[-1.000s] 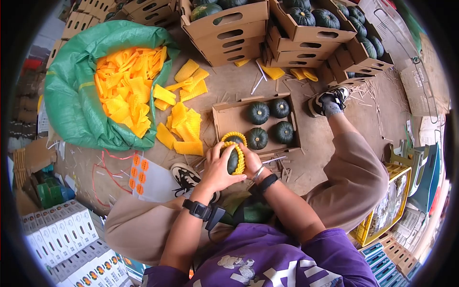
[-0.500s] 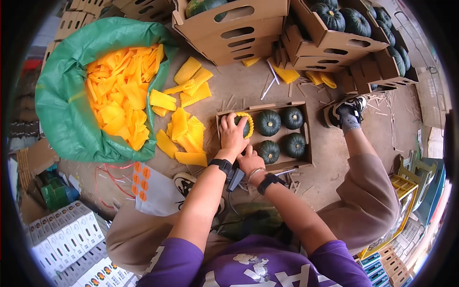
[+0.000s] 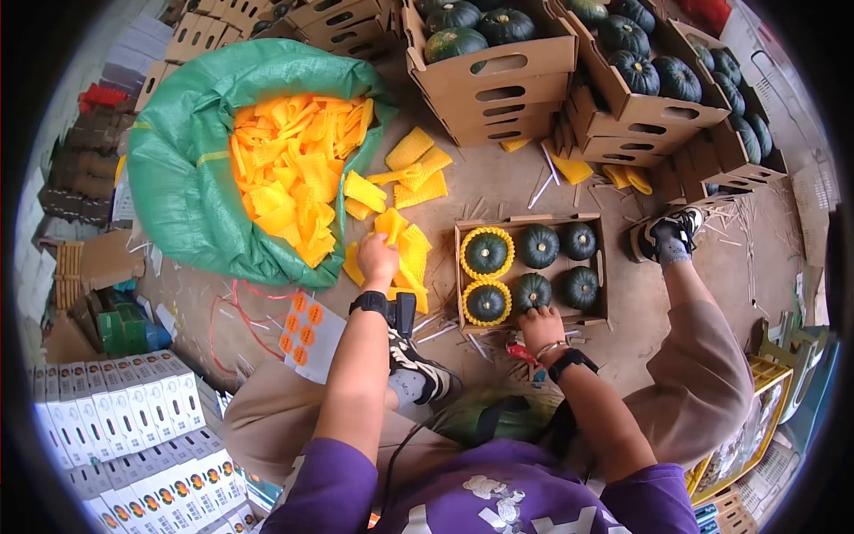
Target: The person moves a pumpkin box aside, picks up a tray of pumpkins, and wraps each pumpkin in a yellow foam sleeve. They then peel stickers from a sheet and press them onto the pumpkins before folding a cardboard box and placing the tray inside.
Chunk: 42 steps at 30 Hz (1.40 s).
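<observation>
My left hand (image 3: 378, 260) is closed on a yellow foam net (image 3: 389, 224) over the loose pile beside the green sack. My right hand (image 3: 540, 327) rests its fingers on the near edge of a dark green pumpkin (image 3: 533, 290), the lower middle one in the open cardboard box (image 3: 606, 283). Two pumpkins in the left column, an upper one (image 3: 487, 254) and a lower one (image 3: 487, 303), sit inside yellow foam nets. The other pumpkins in the box, such as the upper middle one (image 3: 539, 246), are bare.
A green sack (image 3: 178, 178) full of yellow foam nets stands at the left. Stacked cardboard boxes (image 3: 498, 98) with pumpkins are at the back. White printed cartons (image 3: 116, 409) lie lower left. A sheet of orange stickers (image 3: 307, 329) and paper scraps lie on the floor.
My left hand has left the upper left pumpkin and gone to the net pile. My right hand has moved right to the lower middle pumpkin. The view has shifted.
</observation>
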Available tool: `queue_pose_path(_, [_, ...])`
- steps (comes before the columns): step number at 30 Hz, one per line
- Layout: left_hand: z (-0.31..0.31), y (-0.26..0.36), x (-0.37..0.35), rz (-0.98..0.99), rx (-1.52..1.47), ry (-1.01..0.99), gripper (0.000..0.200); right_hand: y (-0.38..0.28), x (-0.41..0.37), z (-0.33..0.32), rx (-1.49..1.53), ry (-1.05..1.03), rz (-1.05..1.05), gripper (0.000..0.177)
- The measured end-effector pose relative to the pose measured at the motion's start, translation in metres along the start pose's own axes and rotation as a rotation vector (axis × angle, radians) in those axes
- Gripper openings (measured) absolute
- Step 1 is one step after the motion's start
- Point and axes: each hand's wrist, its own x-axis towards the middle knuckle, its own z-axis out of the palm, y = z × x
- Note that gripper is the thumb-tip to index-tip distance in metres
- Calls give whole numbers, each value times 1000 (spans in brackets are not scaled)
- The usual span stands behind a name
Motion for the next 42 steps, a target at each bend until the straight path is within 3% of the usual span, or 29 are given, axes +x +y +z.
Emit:
queue_pose_path(2, [-21,-9,7,91,-237,-20,39,0,5,-13,-33,43,-31,19])
queue_pose_path(3, [-22,-9,0,150,-280,142,26,-2,5,-15,11,-26,-22,18])
queue_pose_path(4, [-40,-3,-20,144,-274,134,26,-11,-2,-24,62,-107,-13,17])
queue_pose_path(5, [-59,7,-35,280,-269,308,25,-18,-6,-54,230,-76,-7,31])
queue_pose_path(6, [-79,21,-44,422,-266,496,24,-24,-6,-75,416,197,-51,45])
queue_pose_path(8, [-108,45,-86,547,-410,-16,21,-40,-18,-137,615,581,-193,75])
queue_pose_path(9, [-119,63,-112,601,-571,-155,24,-46,-25,-162,656,627,-267,79])
queue_pose_path(10, [-131,79,-136,653,-731,-297,28,-46,-34,-169,748,485,-282,82])
queue_pose_path(12, [-162,98,-169,405,-894,-381,43,-48,-56,-189,1017,173,-141,79])
queue_pose_path(13, [-156,96,-176,257,-992,-500,56,-45,-61,-180,1184,218,-54,73])
queue_pose_path(14, [-144,95,-186,445,-1163,-476,55,-39,-68,-163,1349,259,36,67])
queue_pose_path(16, [-133,90,-206,516,-1063,-555,52,-32,-87,-150,1680,78,115,44])
queue_pose_path(18, [-123,88,-215,507,-1120,-564,44,-34,-100,-140,1380,-25,128,38])
queue_pose_path(20, [-122,85,-211,701,-947,-829,40,-27,-100,-116,1465,-63,131,29])
queue_pose_path(22, [-112,85,-210,643,-879,-884,37,-19,-96,-105,1486,-289,-55,26])
queue_pose_path(24, [-108,89,-210,454,-786,-884,37,-19,-91,-104,1451,-259,-176,20])
queue_pose_path(26, [-100,79,-204,347,-1094,-1152,33,-11,-77,-99,1997,125,92,14])
queue_pose_path(27, [-83,78,-210,403,-1433,-1112,30,8,-65,-92,2285,307,170,11])
queue_pose_path(28, [-77,82,-214,397,-1444,-1129,30,18,-65,-93,2426,320,162,11])
queue_pose_path(30, [-68,88,-214,9,-1698,-785,22,3,-78,-102,2424,-210,-16,13])
queue_pose_path(31, [-61,86,-211,111,-1396,-618,18,-11,-72,-79,2133,-156,-54,17])
queue_pose_path(32, [-52,83,-205,210,-1097,-446,15,-13,-74,-90,1458,67,-69,18])
queue_pose_path(33, [-37,79,-201,207,-575,-318,15,-16,-68,-91,1151,137,138,17])
queue_pose_path(34, [-35,77,-201,167,-555,-360,23,-17,-63,-89,830,191,321,17])
queue_pose_path(37, [-32,76,-199,-49,-1588,-1290,29,-14,-44,-50,700,273,96,16])
queue_pose_path(38, [-25,77,-198,-55,-1586,-1298,29,-9,-34,-42,703,268,103,16])
queue_pose_path(40, [-6,76,-196,-151,-1496,-979,22,4,-10,-34,579,87,82,25])
queue_pose_path(41, [5,73,-192,-120,-1311,-770,19,7,-4,-44,402,281,151,33])
queue_pose_path(42, [26,65,-185,-52,-1058,-574,20,9,9,-50,305,198,214,44])
